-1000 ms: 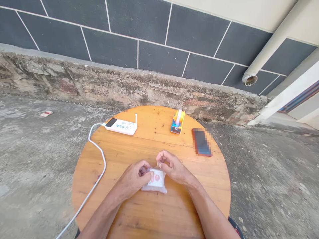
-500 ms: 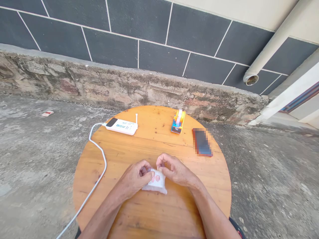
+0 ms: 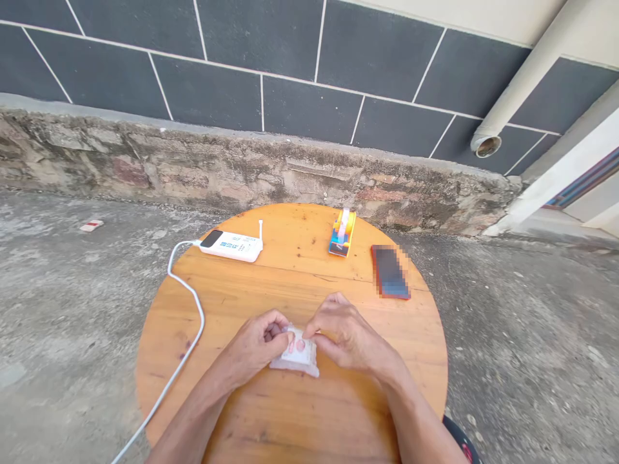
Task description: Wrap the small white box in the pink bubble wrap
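Note:
A small white packet (image 3: 300, 353) with pink marks lies on the round wooden table (image 3: 309, 419), near the middle. My left hand (image 3: 264, 341) pinches its upper left corner between thumb and curled fingers. At the packet's upper right edge is my right hand (image 3: 345, 332), its thumb and index finger brought close together at the edge; whether they grip the packet is too small to tell.
A white power bank (image 3: 235, 245) with a white cable (image 3: 199, 309) rests at the table's back left. Towards the back right stand a yellow and blue tape dispenser (image 3: 342, 233) and a phone with a red edge (image 3: 391, 272). Behind is a stone-based wall (image 3: 242, 171).
My right hand has turned, its knuckles now higher and its fingers straighter over the packet's edge. My left hand keeps its pinch. The whole view has shifted slightly.

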`<state>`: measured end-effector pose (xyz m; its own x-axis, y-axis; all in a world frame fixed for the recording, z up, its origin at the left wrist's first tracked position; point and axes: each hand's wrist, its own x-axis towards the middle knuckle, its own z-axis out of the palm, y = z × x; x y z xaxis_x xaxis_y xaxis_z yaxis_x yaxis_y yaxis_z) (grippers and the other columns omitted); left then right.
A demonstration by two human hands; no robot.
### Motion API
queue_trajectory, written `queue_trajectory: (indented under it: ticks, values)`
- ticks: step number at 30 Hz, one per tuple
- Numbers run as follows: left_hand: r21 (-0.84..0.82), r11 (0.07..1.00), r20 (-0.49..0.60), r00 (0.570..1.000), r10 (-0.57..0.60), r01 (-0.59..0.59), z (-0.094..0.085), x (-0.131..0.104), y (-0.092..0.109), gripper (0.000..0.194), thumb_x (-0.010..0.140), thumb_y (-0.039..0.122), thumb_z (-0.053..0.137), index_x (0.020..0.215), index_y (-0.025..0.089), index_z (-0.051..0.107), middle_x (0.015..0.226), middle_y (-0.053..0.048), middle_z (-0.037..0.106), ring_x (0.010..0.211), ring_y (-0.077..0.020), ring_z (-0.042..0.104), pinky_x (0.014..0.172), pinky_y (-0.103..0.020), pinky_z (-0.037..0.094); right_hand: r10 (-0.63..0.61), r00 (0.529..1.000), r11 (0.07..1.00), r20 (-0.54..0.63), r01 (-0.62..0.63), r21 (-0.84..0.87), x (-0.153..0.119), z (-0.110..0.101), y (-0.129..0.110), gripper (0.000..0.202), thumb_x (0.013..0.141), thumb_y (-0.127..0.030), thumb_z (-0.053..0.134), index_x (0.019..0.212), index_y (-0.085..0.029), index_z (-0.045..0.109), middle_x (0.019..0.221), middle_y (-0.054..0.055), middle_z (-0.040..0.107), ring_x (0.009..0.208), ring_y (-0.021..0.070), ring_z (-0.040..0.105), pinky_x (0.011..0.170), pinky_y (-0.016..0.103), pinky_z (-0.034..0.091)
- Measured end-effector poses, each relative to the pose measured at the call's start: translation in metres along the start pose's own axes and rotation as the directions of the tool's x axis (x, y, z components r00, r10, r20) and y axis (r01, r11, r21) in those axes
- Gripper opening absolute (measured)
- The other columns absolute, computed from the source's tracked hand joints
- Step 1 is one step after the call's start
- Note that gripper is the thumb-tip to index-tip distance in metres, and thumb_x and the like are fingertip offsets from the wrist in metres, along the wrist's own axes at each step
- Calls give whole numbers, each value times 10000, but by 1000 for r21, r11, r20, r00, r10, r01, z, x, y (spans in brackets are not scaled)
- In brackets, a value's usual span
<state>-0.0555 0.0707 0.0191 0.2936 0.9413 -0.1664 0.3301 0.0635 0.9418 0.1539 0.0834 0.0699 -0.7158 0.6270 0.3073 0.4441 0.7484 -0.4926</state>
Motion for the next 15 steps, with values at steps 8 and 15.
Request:
queue_trajectory:
  ticks: [8,15]
  values:
    - [13,1000,-6,1000,3,-3,0,1,-6,212,782,369,561,851,170,576,673,25,584,605,-123,522,537,-210,359,196,975,965,-101,-173,198,-2,-2,6,204,826,-66,528,892,-229,633,842,-15,670,821,153,584,810,294,388]
    - [15,1000,-5,1000,11,-11,0,0,-5,204,788,358,551,851,168,591,731,1,627,644,-137,555,548,-214,377,105,994,984,-6,-103,145,2,7,2,242,844,-63,495,953,-238,622,826,-19,657,777,146,559,829,306,378]
